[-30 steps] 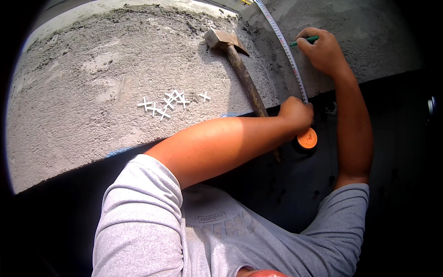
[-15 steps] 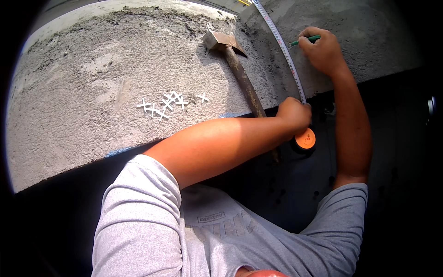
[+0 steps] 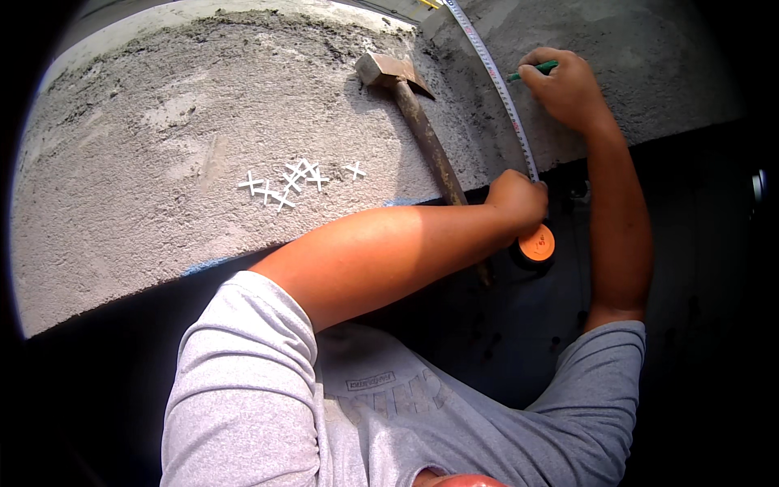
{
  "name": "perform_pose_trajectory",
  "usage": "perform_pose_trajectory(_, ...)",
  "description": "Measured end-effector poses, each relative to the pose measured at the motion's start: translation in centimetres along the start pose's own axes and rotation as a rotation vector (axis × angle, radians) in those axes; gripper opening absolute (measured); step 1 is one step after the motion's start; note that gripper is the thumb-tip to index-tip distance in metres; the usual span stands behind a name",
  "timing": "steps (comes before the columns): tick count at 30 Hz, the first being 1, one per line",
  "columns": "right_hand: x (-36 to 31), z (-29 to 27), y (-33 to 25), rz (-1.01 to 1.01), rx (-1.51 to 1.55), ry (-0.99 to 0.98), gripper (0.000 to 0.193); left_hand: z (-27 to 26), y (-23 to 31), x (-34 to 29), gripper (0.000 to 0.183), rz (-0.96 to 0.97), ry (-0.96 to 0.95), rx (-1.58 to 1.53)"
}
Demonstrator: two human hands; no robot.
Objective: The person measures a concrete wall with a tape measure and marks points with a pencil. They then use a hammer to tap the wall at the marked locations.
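A tape measure's orange and black case (image 3: 536,243) hangs just past the concrete edge, below my left hand (image 3: 518,201). That hand is closed around the tape near the case. From it the white blade (image 3: 506,97) runs away over the shaded concrete to the far edge, bowing slightly. My right hand (image 3: 566,88) pinches a green marker (image 3: 545,69), its tip pointing left, close beside the blade's right side. To the left of the blade lies a hammer (image 3: 422,134) with a rusty head and a worn wooden handle, which passes behind my left forearm.
Several white cross-shaped tile spacers (image 3: 292,180) lie scattered on the rough sunlit concrete (image 3: 162,195). Blue marks (image 3: 207,265) show along its near edge. Beyond that edge is a dark drop. A yellow object shows at the far top.
Almost everything is still. My right hand and the marker have shifted very slightly left, staying beside the tape blade. My left hand keeps its hold.
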State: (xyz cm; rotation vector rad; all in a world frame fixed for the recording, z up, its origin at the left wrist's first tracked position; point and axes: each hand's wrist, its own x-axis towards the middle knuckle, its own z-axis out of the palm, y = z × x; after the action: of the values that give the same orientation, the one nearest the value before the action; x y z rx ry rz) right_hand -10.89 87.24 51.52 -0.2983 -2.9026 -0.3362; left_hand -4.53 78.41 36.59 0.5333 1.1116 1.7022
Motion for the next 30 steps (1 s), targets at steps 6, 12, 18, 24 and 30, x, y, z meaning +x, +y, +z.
perform_pose_trajectory(6,0.3,0.3,1.1,0.012,0.071,0.06,0.025,0.1,-0.1,0.2,0.05,0.001,0.001,-0.015)
perform_pose_trajectory(12,0.1,0.2,0.9,0.016,0.078,0.116,0.024,0.1,-0.2,0.2,0.049,0.005,0.008,-0.026)
perform_pose_trajectory(18,0.1,0.2,0.4,0.009,-0.01,0.043,0.026,0.2,-0.3,0.2,0.048,0.017,0.008,-0.02)
perform_pose_trajectory(24,0.5,0.3,0.5,0.064,0.074,0.056,0.026,0.2,-0.3,0.6,0.046,-0.01,0.009,-0.03)
perform_pose_trajectory(30,0.3,0.5,1.4,0.023,0.133,0.158,0.022,0.1,-0.1,0.2,0.044,-0.018,-0.02,-0.008)
